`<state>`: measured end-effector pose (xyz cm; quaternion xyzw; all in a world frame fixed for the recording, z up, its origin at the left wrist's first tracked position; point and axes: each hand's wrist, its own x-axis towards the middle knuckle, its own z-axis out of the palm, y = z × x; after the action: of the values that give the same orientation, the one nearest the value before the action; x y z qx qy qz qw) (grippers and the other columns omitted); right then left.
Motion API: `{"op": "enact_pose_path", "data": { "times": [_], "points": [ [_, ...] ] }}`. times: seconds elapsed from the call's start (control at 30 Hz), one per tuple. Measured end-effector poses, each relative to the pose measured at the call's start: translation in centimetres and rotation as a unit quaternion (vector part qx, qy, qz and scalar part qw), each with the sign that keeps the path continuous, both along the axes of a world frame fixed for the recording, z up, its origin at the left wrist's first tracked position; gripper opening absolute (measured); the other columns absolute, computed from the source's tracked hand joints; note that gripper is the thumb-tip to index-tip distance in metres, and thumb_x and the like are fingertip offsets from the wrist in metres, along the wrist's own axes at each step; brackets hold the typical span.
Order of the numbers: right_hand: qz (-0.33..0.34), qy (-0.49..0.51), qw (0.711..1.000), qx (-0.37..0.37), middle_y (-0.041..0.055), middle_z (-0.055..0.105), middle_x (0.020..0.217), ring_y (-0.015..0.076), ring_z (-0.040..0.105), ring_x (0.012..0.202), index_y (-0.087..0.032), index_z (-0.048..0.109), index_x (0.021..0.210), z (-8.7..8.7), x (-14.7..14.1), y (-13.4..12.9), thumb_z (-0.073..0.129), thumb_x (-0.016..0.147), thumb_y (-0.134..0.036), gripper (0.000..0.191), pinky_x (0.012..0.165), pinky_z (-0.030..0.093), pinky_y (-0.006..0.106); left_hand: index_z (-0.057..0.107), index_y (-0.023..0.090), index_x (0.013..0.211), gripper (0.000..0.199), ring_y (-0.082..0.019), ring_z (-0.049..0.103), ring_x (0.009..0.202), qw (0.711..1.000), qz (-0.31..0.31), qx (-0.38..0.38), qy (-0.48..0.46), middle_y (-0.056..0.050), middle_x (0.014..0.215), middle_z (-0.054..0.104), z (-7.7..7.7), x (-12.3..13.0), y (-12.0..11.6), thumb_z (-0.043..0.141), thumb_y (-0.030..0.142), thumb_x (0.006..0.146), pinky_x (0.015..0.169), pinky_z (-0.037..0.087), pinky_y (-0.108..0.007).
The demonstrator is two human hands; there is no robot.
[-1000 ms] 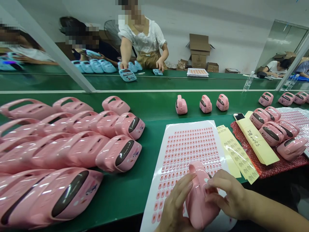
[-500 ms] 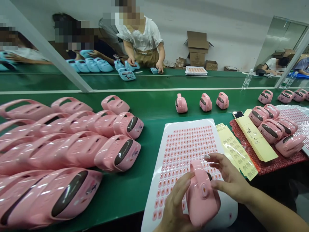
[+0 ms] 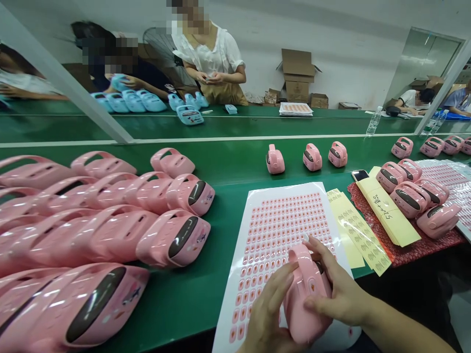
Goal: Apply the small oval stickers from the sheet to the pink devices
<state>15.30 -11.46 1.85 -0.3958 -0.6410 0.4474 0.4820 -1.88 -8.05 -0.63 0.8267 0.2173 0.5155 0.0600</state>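
A pink handled case (image 3: 307, 299) is held upright over a white sheet of small stickers (image 3: 290, 211). Its handle carries one small oval sticker with an orange mark. My left hand (image 3: 270, 304) is wrapped round the case's left side. On the right side my right hand (image 3: 340, 284) grips it, the thumb lying on the front below the oval sticker and the fingers behind the handle. Part of the sticker sheet is hidden beneath the case and my hands.
Rows of pink cases (image 3: 121, 235) fill the left. Yellow sheets (image 3: 358, 230), a phone (image 3: 359, 175) and more pink cases (image 3: 410, 198) lie right. Bottles (image 3: 374, 121) stand farther back. Across the green table (image 3: 228, 162), people handle blue cases (image 3: 190, 115).
My right hand has moved left onto the case, its thumb now on the front. The person in white across the table has raised both hands and brought them together. The view has shifted slightly.
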Motion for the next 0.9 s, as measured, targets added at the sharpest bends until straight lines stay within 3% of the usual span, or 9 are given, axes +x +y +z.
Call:
{"op": "enact_pose_path", "data": {
  "times": [0.2,0.33,0.43,0.53,0.6,0.67,0.77,0.83,0.9],
  "points": [
    [-0.069,0.049,0.996,-0.012,0.0094,0.041,0.137,0.0205,0.049,0.117,-0.036,0.017,0.140,-0.7,-1.5,0.2,0.065,0.077,-0.018,0.081,0.097,0.045,0.039,0.029,0.018,0.141,0.079,-0.033,0.061,0.104,1.000,-0.022,0.015,0.008,-0.021,0.118,0.059,-0.4,-0.1,0.5,0.066,0.039,0.074,0.078,0.055,-0.045],
    [-0.089,0.087,0.989,-0.084,0.0089,0.043,0.130,0.0200,0.051,0.109,-0.032,0.023,0.140,0.0,-2.4,1.0,0.065,0.076,-0.023,0.076,0.092,0.046,0.037,0.029,0.020,0.141,0.078,-0.033,0.058,0.108,1.000,-0.015,0.019,0.005,-0.021,0.125,0.054,-0.9,-0.4,0.6,0.066,0.034,0.074,0.076,0.055,-0.043],
    [-0.119,0.112,0.974,-0.156,0.0066,0.050,0.115,0.0162,0.055,0.092,-0.028,0.029,0.138,1.0,-2.3,2.7,0.058,0.082,-0.032,0.064,0.087,0.045,0.034,0.028,0.024,0.142,0.084,-0.034,0.055,0.112,0.999,-0.037,0.015,0.024,-0.020,0.130,0.049,-1.0,-0.8,0.8,0.070,0.029,0.069,0.078,0.053,-0.042],
    [-0.122,0.110,0.967,-0.193,0.0031,0.053,0.097,0.0129,0.053,0.076,-0.023,0.039,0.131,1.4,-1.2,5.1,0.050,0.085,-0.040,0.050,0.078,0.045,0.031,0.033,0.033,0.139,0.090,-0.037,0.053,0.113,0.994,-0.080,-0.060,0.047,-0.017,0.133,0.045,-0.7,-1.1,1.0,0.076,0.032,0.060,0.079,0.052,-0.044],
    [-0.090,0.086,0.972,-0.198,0.0001,0.054,0.085,0.0114,0.051,0.068,-0.021,0.048,0.121,1.2,0.0,6.6,0.053,0.083,-0.044,0.045,0.068,0.043,0.028,0.040,0.038,0.135,0.088,-0.038,0.055,0.111,0.984,-0.114,-0.139,0.002,-0.014,0.132,0.047,-0.3,-1.1,0.9,0.078,0.033,0.056,0.080,0.051,-0.046],
    [-0.010,0.063,0.973,-0.222,-0.0041,0.052,0.071,0.0089,0.047,0.054,-0.020,0.050,0.119,0.8,1.0,7.8,0.060,0.077,-0.048,0.050,0.053,0.038,0.024,0.051,0.038,0.127,0.079,-0.038,0.055,0.110,0.959,-0.130,-0.230,-0.105,-0.011,0.127,0.053,0.3,-0.8,0.7,0.079,0.038,0.053,0.085,0.049,-0.049],
    [0.103,0.074,0.958,-0.255,-0.0097,0.047,0.061,0.0043,0.035,0.035,-0.022,0.042,0.123,0.7,1.8,8.9,0.067,0.068,-0.051,0.067,0.036,0.025,0.019,0.065,0.034,0.110,0.071,-0.041,0.052,0.114,0.879,-0.088,-0.359,-0.301,-0.008,0.116,0.063,1.1,-0.5,1.2,0.081,0.052,0.043,0.097,0.039,-0.052],
    [0.090,0.081,0.964,-0.236,-0.0112,0.047,0.060,0.0027,0.030,0.030,-0.022,0.039,0.120,1.3,1.8,9.8,0.067,0.066,-0.051,0.067,0.032,0.021,0.018,0.070,0.030,0.096,0.067,-0.042,0.050,0.115,0.815,-0.057,-0.421,-0.393,-0.008,0.110,0.066,1.7,-0.5,2.8,0.083,0.055,0.035,0.100,0.036,-0.053],
    [0.009,0.044,0.979,-0.198,-0.0121,0.045,0.056,0.0026,0.026,0.028,-0.021,0.040,0.113,2.4,1.5,11.5,0.059,0.070,-0.052,0.057,0.030,0.020,0.018,0.069,0.029,0.089,0.060,-0.042,0.049,0.116,0.772,-0.065,-0.458,-0.436,-0.007,0.110,0.067,2.1,-0.7,5.5,0.083,0.054,0.036,0.095,0.040,-0.053]
  ]
}}
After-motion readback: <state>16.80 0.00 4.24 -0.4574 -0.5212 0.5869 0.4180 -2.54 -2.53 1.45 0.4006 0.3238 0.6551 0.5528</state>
